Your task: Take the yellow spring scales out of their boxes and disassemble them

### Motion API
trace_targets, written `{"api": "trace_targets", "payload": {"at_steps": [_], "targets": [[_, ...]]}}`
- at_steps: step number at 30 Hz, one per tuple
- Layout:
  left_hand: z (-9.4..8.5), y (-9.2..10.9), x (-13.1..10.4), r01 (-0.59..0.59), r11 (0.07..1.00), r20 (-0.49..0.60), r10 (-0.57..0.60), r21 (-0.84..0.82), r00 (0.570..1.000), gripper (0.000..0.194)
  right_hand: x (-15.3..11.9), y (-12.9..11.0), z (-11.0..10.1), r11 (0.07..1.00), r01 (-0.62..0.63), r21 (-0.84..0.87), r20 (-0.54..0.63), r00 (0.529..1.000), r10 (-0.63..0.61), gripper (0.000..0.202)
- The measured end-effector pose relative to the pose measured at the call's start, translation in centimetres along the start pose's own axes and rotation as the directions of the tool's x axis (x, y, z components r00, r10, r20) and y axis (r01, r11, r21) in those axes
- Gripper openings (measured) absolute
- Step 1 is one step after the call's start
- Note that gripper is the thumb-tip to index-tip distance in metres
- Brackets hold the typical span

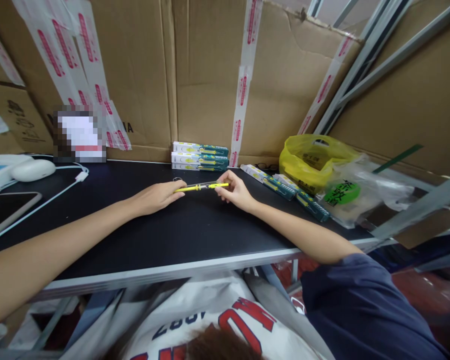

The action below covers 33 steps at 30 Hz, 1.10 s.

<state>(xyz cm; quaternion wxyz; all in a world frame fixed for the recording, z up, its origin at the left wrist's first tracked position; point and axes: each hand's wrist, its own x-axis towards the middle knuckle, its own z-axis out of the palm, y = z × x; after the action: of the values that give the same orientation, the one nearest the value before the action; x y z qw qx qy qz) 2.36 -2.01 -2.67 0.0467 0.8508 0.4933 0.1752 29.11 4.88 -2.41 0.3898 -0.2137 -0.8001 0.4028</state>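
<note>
A slim yellow rod-shaped tool [192, 189] with a metallic middle section is held level above the black tabletop, between both hands. My left hand [154, 198] is closed on its left end, thumb and fingers pinching it. A small thin ring or wire loop [177, 179] shows just above those fingertips. My right hand [237, 191] pinches the tool's right end between thumb and fingers, palm turned partly inward. Just behind the hands stands a stack of several slim printed boxes [199, 161], green and white, with a yellow tool pictured on them. The tool's exact kind is unclear.
More slim boxes [273, 184] lie at the right, beside a yellow plastic bag [306, 160] and a clear bag [354, 192]. At left are a phone [7, 212], white cables and a white rounded device [33, 170]. Tall cardboard [206, 75] walls the back; a metal frame [360, 75] rises right.
</note>
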Motion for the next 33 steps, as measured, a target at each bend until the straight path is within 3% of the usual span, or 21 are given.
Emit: {"api": "trace_targets", "payload": {"at_steps": [10, 15, 24, 26, 29, 33], "targets": [[0.1, -0.4, 0.2, 0.008, 0.999, -0.03, -0.01, -0.054, 0.999, 0.044, 0.0, -0.3, 0.0, 0.996, -0.028, 0.086, -0.024, 0.999, 0.03, 0.036], [0.3, -0.6, 0.2, -0.014, 0.993, -0.053, 0.008, -0.118, 0.999, 0.041, 0.1, -0.8, 0.0, 0.977, -0.037, 0.21, -0.009, 0.999, 0.04, 0.038], [0.7, 1.3, 0.0, -0.018, 0.96, -0.046, 0.005, -0.279, 0.999, 0.037, -0.1, -2.2, 0.9, 0.867, -0.273, 0.416, 0.151, 0.961, 0.23, 0.043], [0.7, 1.6, 0.0, -0.02, 0.947, -0.062, 0.0, -0.321, 0.998, 0.038, 0.3, -2.8, 0.6, 0.874, -0.239, 0.423, 0.095, 0.971, 0.219, 0.041], [0.7, 1.7, 0.0, -0.016, 0.928, -0.105, -0.025, -0.372, 0.994, 0.038, 1.9, -3.8, -1.1, 0.9, -0.107, 0.423, -0.085, 0.984, 0.157, 0.036], [0.7, 1.6, 0.0, -0.011, 0.927, -0.104, -0.03, -0.374, 0.994, 0.04, 5.2, -5.3, -4.2, 0.935, 0.055, 0.349, -0.277, 0.96, 0.047, 0.035]]}}
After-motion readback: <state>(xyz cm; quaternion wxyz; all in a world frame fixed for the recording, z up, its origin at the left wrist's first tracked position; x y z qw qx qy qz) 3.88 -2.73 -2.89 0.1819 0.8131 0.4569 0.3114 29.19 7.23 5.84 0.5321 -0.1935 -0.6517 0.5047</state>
